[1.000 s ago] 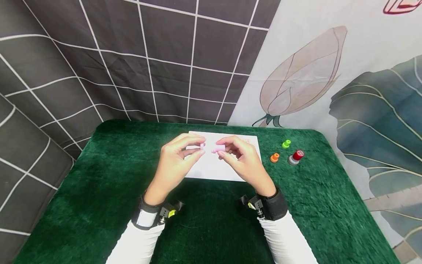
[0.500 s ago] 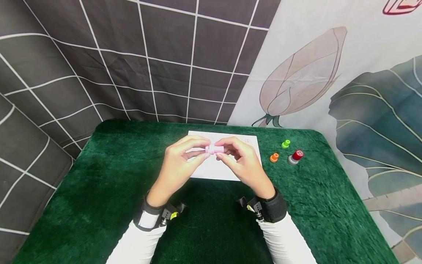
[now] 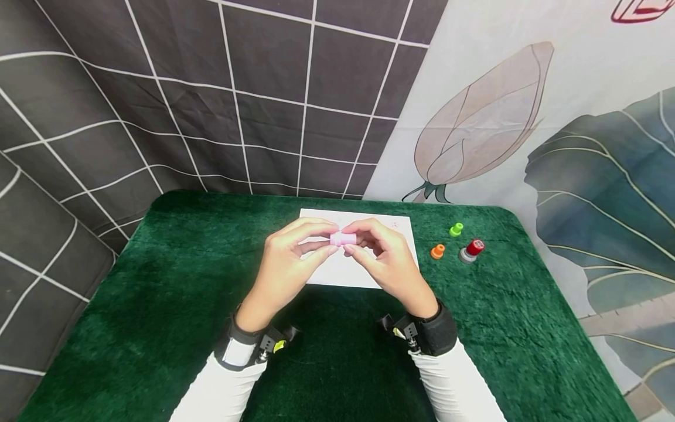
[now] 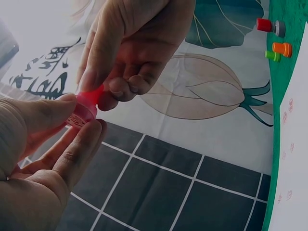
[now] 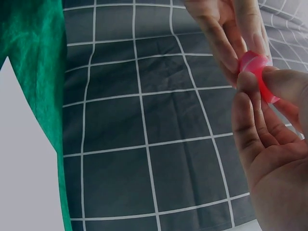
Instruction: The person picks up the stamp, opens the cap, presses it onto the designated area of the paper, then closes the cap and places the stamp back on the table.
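My left hand (image 3: 285,258) pinches one end of the pink stamp (image 3: 344,238), my right hand (image 3: 394,256) the other; it's probably light, stiff, slightly slippery, best gripped by its sides.

Green plush-covered table (image 3: 147,316) with white sheet (image 3: 345,271), orange piece (image 3: 437,251), lime piece (image 3: 456,230), red-and-grey piece (image 3: 471,250).

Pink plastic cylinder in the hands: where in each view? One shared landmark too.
Head: pink plastic cylinder just below picture centre, pinched between left hand and right hand.
Left wrist: pink plastic cylinder left of centre, about mid-height.
Right wrist: pink plastic cylinder right of centre, upper half.
Shared landmark: dark grey backdrop with white grid lines, upper left in head, bottom in left wrist, middle in right wrist.
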`<state>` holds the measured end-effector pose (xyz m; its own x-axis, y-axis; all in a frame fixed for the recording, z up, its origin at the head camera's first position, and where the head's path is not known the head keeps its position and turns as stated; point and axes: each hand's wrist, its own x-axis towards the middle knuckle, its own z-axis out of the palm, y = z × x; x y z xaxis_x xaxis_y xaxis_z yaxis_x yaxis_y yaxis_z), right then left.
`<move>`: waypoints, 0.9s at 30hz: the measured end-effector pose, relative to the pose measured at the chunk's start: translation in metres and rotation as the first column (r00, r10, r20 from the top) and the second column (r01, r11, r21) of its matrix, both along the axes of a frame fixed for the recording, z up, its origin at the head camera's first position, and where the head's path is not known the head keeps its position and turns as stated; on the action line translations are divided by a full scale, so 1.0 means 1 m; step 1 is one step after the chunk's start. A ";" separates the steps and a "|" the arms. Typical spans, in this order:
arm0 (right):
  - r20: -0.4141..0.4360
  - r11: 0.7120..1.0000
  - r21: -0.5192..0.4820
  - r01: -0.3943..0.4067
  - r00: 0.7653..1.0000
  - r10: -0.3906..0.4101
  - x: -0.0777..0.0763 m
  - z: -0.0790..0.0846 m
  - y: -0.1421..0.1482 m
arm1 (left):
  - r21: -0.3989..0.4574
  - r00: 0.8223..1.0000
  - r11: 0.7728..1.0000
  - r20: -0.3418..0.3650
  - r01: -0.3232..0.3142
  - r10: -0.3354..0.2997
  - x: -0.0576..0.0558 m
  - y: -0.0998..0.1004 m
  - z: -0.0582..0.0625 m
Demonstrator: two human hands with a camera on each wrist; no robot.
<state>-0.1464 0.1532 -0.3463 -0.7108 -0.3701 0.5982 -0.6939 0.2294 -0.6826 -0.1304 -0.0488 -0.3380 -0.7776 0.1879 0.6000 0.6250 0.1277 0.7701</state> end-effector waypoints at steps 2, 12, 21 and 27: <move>-0.008 1.000 0.005 0.002 1.000 -0.002 0.000 0.000 0.000 | 0.007 1.000 1.000 -0.001 0.007 -0.007 0.000 0.001 -0.001; -0.051 1.000 -0.011 0.014 0.999 -0.014 0.000 -0.002 -0.002 | 0.010 0.999 1.000 -0.026 -0.028 0.028 -0.001 0.004 -0.004; -0.075 0.998 0.034 0.043 0.996 -0.040 0.002 0.000 -0.002 | 0.040 1.000 0.999 -0.003 0.010 -0.010 -0.002 0.004 -0.006; -0.115 0.992 0.102 0.073 0.991 -0.061 0.004 0.005 0.001 | 0.094 0.995 0.991 0.038 0.093 -0.096 -0.004 0.000 -0.004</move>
<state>-0.1421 0.1547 -0.3414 -0.6672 -0.3891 0.6352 -0.7449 0.3450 -0.5711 -0.1348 -0.0489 -0.3422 -0.7839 0.2075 0.5851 0.5977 -0.0028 0.8017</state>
